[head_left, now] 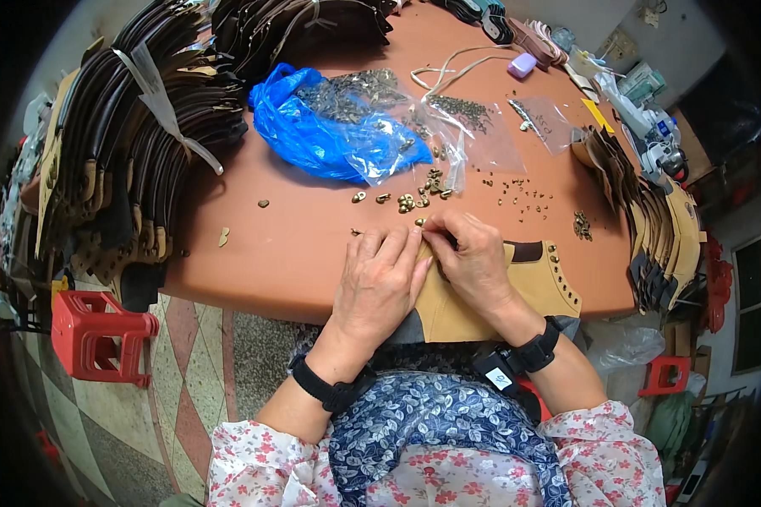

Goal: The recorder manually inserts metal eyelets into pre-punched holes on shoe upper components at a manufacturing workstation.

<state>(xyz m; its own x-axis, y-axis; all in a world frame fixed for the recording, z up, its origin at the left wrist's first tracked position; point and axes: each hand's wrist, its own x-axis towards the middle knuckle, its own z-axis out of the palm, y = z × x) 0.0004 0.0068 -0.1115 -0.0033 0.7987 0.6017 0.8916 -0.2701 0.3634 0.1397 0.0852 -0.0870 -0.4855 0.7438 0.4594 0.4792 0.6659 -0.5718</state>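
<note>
A tan shoe upper (457, 308) lies over the table's near edge in front of me, with a row of eyelets along its right flap and a dark brown patch at its top. My left hand (375, 277) is closed on its left part, fingers together. At the upper's far edge, my right hand (475, 262) pinches with thumb and forefinger. A small brass lace hook (420, 222) shows at the fingertips; its seat in the leather is hidden. Just beyond the hands lies a loose cluster of brass hooks (407, 203).
Tied stacks of brown uppers (144, 160) stand at the left, with more at the right (651, 220). A blue plastic bag (292, 127) and clear bags hold small metal parts. Loose rivets (520, 198) are scattered on the table (296, 253). A red stool (101, 338) stands at the lower left.
</note>
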